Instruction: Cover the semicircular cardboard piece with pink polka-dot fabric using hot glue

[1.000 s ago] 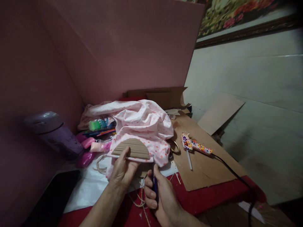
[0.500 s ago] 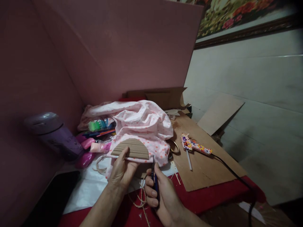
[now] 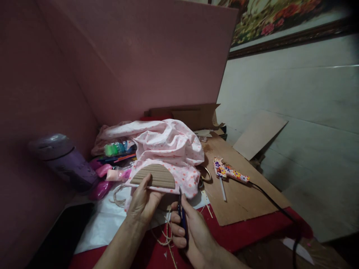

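Note:
My left hand [image 3: 145,201] pinches a half-round piece of corrugated cardboard [image 3: 155,176] against pink dotted fabric [image 3: 187,175], its thumb on top and its fingers beneath. The cardboard's straight edge faces me, near the fabric's front edge. Closed round dark blue scissors [image 3: 183,222] is my right hand [image 3: 190,228]. The blade tips point away from me at the fabric's front edge, just right of the cardboard. The rest of the fabric lies bunched up behind.
A flowered glue gun [image 3: 230,172] with its cord lies on a brown board [image 3: 244,201] at right. Twine [image 3: 165,237] hangs between my forearms. A purple bottle [image 3: 68,162], pink packets and a dark flat object [image 3: 63,235] are at left.
My right hand and the scissors have drawn slightly down and left, so the blade tips sit lower at the fabric's edge. My left hand keeps its hold.

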### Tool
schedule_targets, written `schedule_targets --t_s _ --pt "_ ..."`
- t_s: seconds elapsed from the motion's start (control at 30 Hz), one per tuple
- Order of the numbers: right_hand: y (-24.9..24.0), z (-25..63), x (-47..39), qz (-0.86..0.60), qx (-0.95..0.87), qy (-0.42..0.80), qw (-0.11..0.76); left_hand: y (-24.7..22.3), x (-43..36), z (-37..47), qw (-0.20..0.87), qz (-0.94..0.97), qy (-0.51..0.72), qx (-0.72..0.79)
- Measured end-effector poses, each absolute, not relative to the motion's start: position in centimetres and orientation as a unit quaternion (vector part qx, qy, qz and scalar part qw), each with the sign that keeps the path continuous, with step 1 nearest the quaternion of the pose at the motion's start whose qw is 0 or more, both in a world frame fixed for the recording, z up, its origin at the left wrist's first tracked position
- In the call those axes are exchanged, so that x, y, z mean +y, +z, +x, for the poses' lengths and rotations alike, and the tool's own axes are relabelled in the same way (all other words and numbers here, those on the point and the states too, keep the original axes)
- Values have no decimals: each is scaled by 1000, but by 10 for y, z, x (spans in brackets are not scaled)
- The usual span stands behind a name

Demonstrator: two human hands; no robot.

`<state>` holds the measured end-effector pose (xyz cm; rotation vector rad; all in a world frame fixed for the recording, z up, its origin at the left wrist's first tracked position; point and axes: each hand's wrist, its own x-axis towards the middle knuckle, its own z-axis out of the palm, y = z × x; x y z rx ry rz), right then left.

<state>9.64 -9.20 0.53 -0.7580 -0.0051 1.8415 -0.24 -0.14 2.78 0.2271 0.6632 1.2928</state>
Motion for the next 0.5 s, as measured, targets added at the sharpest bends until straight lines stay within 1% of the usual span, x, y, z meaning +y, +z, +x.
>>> schedule_targets --t_s 0.17,0.37,0.5 --pt "6 97 -89 -303 -1 768 564 30 -2 -2 744 100 588 300" --pt "7 96 -88 -285 5 784 551 29 -4 -2 739 109 592 305" --pt "5 95 -86 -262 8 774 576 29 -4 -1 740 101 593 302"
